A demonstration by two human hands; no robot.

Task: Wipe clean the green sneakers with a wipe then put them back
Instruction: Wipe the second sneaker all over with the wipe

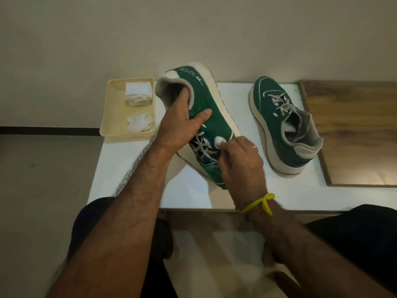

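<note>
My left hand (182, 123) grips one green sneaker (214, 121) with its fingers inside the collar and its thumb across the upper. The shoe is tilted on its side above the white table (133, 168), heel away from me. My right hand (240, 164) pinches a small white wipe (220, 141) and presses it against the green upper beside the grey laces. The second green sneaker (285, 125) stands upright on the table to the right, toe pointing away.
A cream tray (111, 117) at the table's far left corner holds a folded stack of white wipes (138, 93) and a crumpled one (139, 123). A wooden surface (354, 130) adjoins the table on the right. My knees sit below the near edge.
</note>
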